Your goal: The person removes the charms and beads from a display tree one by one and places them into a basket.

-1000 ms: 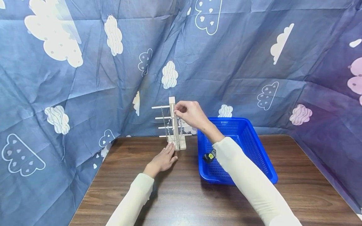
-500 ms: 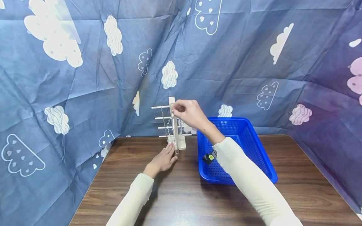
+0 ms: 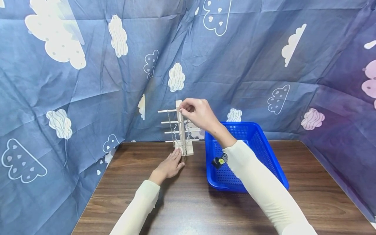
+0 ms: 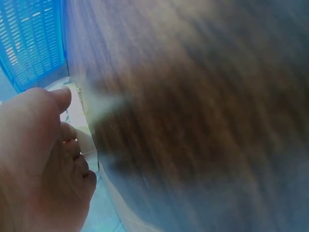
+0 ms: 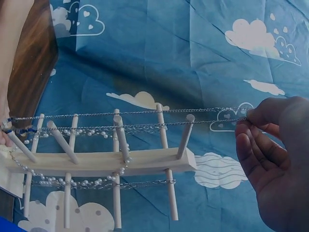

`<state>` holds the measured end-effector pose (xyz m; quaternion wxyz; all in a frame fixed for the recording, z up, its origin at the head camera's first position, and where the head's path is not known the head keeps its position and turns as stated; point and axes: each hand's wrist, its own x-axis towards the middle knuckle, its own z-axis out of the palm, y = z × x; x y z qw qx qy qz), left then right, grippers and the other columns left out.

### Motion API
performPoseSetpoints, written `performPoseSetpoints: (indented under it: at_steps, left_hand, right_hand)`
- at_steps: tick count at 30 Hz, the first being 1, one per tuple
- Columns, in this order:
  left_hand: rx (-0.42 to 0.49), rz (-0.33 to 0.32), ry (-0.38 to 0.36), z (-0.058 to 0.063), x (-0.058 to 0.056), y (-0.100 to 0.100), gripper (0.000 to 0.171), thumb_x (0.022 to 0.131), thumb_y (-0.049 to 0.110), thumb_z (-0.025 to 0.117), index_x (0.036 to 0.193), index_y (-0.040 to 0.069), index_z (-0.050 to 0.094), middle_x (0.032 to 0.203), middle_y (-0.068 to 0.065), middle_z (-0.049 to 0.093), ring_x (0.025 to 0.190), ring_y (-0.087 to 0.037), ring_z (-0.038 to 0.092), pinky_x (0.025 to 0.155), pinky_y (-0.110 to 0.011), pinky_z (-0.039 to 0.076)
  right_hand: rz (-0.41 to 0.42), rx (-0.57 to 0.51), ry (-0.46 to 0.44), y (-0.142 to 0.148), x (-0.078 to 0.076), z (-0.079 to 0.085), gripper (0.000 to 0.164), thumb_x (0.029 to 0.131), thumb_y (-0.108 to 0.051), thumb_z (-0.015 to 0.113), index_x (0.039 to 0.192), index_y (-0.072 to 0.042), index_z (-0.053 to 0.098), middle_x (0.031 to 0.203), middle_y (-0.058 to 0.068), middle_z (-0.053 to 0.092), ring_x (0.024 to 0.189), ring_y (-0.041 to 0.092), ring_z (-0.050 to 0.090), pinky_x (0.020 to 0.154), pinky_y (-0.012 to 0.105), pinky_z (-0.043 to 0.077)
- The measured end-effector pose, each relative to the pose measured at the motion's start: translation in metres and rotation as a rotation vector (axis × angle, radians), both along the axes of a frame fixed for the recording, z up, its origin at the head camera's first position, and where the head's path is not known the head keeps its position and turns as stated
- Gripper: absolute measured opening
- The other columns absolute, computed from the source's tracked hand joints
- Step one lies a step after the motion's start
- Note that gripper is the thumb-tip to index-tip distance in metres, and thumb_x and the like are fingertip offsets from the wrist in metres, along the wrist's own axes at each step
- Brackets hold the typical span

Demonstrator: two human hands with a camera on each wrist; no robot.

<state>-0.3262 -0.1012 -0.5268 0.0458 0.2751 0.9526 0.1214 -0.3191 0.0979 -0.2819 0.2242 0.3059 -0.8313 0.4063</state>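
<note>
A pale wooden peg stand (image 5: 152, 161) stands upright at the back of the table, with pegs on several sides. My right hand (image 3: 199, 112) is near its top, pinching a silver chain necklace (image 5: 91, 114) between thumb and fingertips. In the right wrist view, two strands of it stretch along the stand past the front pegs; whether it rests on a peg I cannot tell. A pearl necklace (image 5: 91, 183) and other chains (image 3: 170, 120) hang on the pegs. Palm down, my left hand (image 3: 168, 166) rests with its fingertips on the stand's base (image 3: 189, 149).
A blue perforated plastic basket (image 3: 276, 166) sits right of the stand, beneath my right forearm. The brown wooden table (image 3: 188, 209) meets a blue cloud-print curtain (image 3: 249, 58) behind the stand.
My right hand first shifted slightly left, then rose a little near the stand's top, still pinching the necklace. The necklace's dangling lower end has swayed. My left hand has stayed put.
</note>
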Motion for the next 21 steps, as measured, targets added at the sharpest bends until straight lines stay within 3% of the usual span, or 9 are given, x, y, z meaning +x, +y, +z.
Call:
performPoseSetpoints:
  at_steps: [21]
  left_hand:
    - [-0.035,0.011,0.016,-0.002,0.0,0.001,0.062,0.116,0.03,0.032,0.166,-0.007,0.025,0.177,-0.023,0.019,0.166,-0.037,0.017,0.136,-0.051,0.023]
  right_hand:
    - [-0.101,-0.041,0.077,0.034,0.007,0.026,0.007,0.098,-0.013,0.074,0.099,-0.01,0.08,0.088,0.004,0.08,0.072,0.015,0.069,0.068,0.02,0.055]
